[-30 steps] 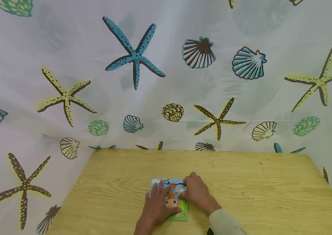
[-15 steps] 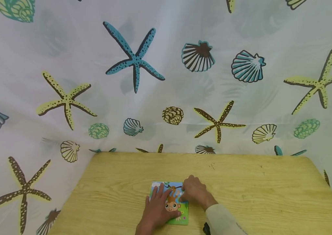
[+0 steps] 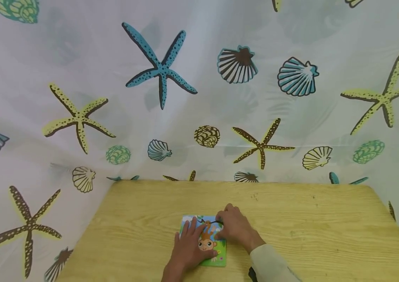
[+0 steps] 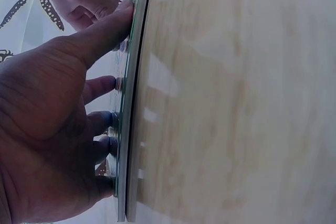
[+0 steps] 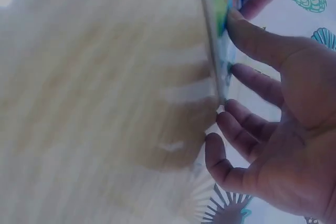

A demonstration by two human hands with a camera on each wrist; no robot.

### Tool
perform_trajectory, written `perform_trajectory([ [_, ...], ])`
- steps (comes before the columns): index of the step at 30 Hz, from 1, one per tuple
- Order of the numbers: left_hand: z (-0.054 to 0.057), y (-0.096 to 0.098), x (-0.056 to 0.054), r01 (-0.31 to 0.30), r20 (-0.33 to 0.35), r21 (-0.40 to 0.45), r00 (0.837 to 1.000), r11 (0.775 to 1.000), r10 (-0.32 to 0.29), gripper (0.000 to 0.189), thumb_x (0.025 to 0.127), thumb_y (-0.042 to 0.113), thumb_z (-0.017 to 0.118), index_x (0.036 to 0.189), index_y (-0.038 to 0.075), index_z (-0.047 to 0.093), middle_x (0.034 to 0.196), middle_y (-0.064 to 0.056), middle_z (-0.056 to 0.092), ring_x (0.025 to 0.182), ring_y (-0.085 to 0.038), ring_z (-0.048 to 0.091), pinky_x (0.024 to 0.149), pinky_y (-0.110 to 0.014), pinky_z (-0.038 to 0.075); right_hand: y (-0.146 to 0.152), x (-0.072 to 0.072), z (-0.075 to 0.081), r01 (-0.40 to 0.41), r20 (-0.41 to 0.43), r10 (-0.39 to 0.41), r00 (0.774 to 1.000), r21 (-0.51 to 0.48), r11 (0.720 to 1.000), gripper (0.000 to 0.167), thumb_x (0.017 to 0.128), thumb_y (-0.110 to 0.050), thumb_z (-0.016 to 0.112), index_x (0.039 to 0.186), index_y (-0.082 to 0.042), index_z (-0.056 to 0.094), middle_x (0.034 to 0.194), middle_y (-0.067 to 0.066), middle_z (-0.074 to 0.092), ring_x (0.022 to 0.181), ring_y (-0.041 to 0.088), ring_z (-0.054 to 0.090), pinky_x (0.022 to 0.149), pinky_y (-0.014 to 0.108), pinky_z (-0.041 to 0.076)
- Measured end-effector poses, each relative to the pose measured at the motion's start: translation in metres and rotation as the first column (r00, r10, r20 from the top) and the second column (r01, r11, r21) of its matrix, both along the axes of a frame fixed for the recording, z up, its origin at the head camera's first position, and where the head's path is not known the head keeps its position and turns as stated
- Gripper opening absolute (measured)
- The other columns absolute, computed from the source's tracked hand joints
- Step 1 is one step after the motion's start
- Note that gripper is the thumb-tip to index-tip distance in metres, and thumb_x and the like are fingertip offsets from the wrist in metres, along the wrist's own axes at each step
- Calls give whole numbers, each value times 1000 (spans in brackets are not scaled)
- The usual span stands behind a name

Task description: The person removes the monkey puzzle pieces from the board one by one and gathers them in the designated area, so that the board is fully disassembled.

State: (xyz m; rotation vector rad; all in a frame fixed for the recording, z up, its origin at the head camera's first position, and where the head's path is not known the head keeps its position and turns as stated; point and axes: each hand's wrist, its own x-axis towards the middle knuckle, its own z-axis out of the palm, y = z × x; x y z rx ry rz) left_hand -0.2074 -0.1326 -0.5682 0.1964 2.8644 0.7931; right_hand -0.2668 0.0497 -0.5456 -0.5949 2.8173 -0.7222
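Monkey picture board [image 3: 206,244] is flat on the wood-grain table [image 3: 312,231], lower centre of the frame, long way from the patterned cloth's far fold line. Left hand [image 3: 189,246]: fingers spread, tips resting on the board's left part, thumb reaching across the lower part. Right hand [image 3: 236,227]: fingers bent at the board's upper right corner; thumb and index tips touch the face, set apart, outer fingers past the edge. Can't tell if it pinches anything.

Handling, my read: light, thin, stiff; glossy face probably a bit slippery, so it could skid under a one-sided push. Corners likely the weak spot. Best hold: opposite side edges, thumbs on top; the right edge below the right hand is exposed.
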Motion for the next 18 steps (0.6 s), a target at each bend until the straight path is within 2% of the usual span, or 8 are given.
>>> perform_trajectory([
  [6,2,2,2,-1,3,9,1000,1000,1,90,74,61,74,146,19,43,161,-18,19,148,-43,14,108,-77,13,-4,-3,5,-62,-19,64,998,90,994,48,73,-37,84,114,-17,70,113,3,54,103,22,49,78,45,53],
  [10,3,1,2,-5,-11,4,1000,1000,5,89,74,60,75,145,18,44,161,-18,20,148,-43,15,108,-77,14,-8,-4,6,-76,-21,79,997,110,991,52,71,-40,85,114,-16,69,114,3,54,104,22,49,80,49,52],
  [18,6,2,5,-4,-15,-3,1000,1000,4,88,73,59,76,144,17,45,160,-18,22,148,-43,17,108,-77,15,-14,-10,7,-101,5,101,995,144,984,50,69,-38,88,107,-14,67,106,1,52,100,20,48,80,48,52],
])
